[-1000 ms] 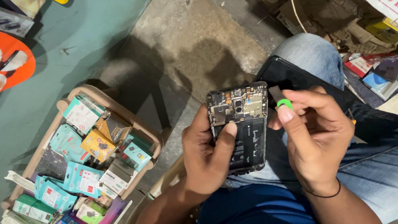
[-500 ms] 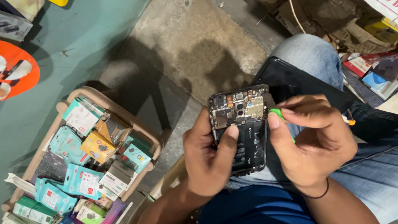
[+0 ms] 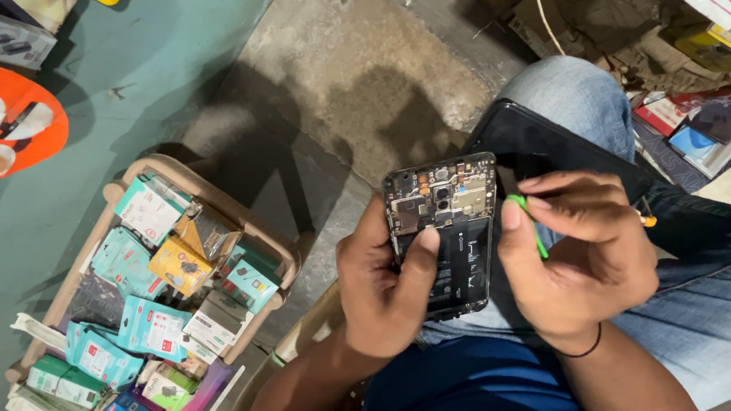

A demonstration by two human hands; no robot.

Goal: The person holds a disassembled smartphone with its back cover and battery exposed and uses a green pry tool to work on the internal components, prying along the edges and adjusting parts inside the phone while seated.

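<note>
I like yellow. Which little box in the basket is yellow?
The small yellow-orange box near the basket's middle top; the boxes around it are mostly teal and white.

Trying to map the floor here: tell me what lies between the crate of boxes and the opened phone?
In the head view, the left hand gripping the phone, and bare concrete floor beside the crate.
</note>
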